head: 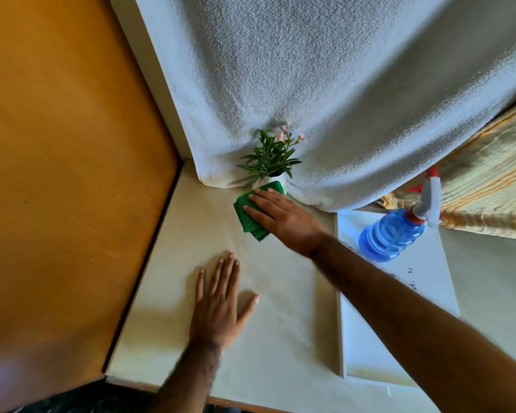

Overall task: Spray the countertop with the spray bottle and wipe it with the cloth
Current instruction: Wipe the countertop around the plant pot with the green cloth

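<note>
My right hand (283,217) lies flat on a folded green cloth (246,216), pressing it onto the cream countertop (274,293) near the back, just in front of a small potted plant (270,158). My left hand (219,305) rests palm down on the countertop nearer to me, fingers spread, holding nothing. A blue spray bottle (392,234) with a white and red trigger head stands upright at the right on a white board (429,281), apart from both hands.
A white towel-like cloth (325,84) hangs behind the countertop. A brown wooden panel (57,174) borders the left side. Striped yellow fabric (489,189) lies at the far right. The countertop's front edge runs along the bottom.
</note>
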{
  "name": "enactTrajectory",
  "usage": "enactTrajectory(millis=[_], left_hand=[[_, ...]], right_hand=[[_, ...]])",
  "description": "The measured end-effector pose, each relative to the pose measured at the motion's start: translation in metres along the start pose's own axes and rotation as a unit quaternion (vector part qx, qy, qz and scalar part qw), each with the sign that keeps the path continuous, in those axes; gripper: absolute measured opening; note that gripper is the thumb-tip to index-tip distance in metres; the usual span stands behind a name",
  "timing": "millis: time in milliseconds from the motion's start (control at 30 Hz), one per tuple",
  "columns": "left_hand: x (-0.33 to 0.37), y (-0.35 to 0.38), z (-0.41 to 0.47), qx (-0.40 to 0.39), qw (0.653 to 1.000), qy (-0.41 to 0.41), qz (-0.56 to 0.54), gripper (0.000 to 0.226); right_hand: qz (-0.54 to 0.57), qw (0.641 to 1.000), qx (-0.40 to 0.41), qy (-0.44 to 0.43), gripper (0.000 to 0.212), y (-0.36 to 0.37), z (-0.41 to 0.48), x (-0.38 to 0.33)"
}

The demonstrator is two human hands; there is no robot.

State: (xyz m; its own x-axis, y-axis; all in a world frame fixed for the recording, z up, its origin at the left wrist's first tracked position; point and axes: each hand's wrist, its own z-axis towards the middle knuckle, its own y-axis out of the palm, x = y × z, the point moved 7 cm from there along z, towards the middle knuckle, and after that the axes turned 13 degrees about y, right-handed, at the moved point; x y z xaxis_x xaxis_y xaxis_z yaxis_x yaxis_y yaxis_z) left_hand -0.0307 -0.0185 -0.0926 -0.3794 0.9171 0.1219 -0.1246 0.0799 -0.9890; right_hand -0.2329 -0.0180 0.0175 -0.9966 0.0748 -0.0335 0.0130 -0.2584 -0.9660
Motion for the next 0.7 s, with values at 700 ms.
enactTrajectory(millis=[700], left_hand=[[-0.003, -0.001, 0.002, -0.024, 1.000, -0.004, -0.001, 0.092]], right_hand=[[0.162, 0.972, -0.170, 0.012, 0.077, 0.069, 0.010, 0.008]])
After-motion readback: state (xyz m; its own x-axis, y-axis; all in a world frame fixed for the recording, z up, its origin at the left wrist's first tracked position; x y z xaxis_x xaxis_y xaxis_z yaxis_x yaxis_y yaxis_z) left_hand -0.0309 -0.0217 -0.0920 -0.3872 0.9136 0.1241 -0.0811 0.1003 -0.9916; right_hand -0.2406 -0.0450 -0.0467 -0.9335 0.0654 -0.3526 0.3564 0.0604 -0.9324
